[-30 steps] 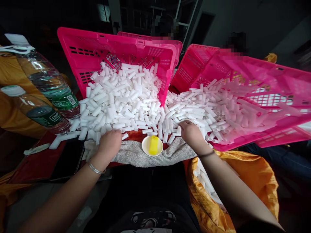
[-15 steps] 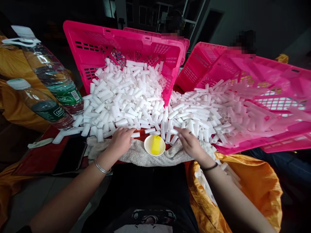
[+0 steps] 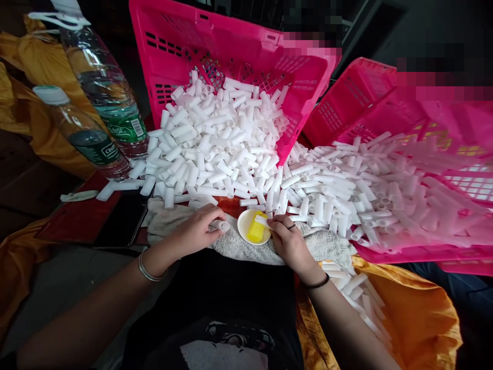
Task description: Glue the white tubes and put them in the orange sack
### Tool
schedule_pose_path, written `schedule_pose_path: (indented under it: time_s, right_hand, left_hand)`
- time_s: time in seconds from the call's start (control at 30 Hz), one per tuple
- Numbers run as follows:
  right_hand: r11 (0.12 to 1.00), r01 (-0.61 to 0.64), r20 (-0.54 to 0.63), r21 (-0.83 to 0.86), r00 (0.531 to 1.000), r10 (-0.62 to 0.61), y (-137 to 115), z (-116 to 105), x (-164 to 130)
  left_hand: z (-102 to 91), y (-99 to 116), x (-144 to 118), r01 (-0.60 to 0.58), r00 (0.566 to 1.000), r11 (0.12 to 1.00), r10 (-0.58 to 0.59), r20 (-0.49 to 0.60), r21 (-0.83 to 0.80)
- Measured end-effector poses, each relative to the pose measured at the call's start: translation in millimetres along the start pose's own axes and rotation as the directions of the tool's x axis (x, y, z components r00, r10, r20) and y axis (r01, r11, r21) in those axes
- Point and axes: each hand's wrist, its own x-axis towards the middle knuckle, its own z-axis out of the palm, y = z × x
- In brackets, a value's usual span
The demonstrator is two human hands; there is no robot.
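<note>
My left hand (image 3: 199, 228) is closed around a short white plastic tube (image 3: 222, 225), its open end facing right. My right hand (image 3: 289, 240) pinches a second white tube (image 3: 262, 221), whose tip lies against a yellow sponge block (image 3: 254, 232). That block rests in a small white dish (image 3: 242, 220) between my hands. Under the dish and both hands runs a grey towel (image 3: 234, 250) along the table's near edge. Right behind them, a large heap of loose white tubes (image 3: 223, 139) spills toward me.
Pink plastic crates (image 3: 239, 38) lie tipped behind the heap, with another crate (image 3: 356, 82) at the right. Two water bottles (image 3: 111, 97) stand left, near a dark phone-like slab (image 3: 119, 221). An orange sack (image 3: 419, 308) with tubes hangs open below right. People sit beyond the crates.
Both hands have drawn back from the heap toward me, each now with a white tube. The right one has come in to the sponge. My view has shifted left and down.
</note>
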Motion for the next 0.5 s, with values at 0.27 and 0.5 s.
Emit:
schedule_pose_path:
  time_s: [0.27,0.5]
  right_hand:
    - [0.994,-0.077,-0.030,0.080,0.996,0.080,-0.9,-2.8,-6.2]
    - [0.972,-0.125,0.056,0.197,0.992,0.116,-4.6,-6.5,-12.0]
  left_hand:
    - [6.7,-9.5,-10.9,-0.087,0.987,0.951,0.042,0.155,0.296]
    - [23.4,-1.2,10.9,-0.131,0.984,0.932,0.083,0.155,0.337]
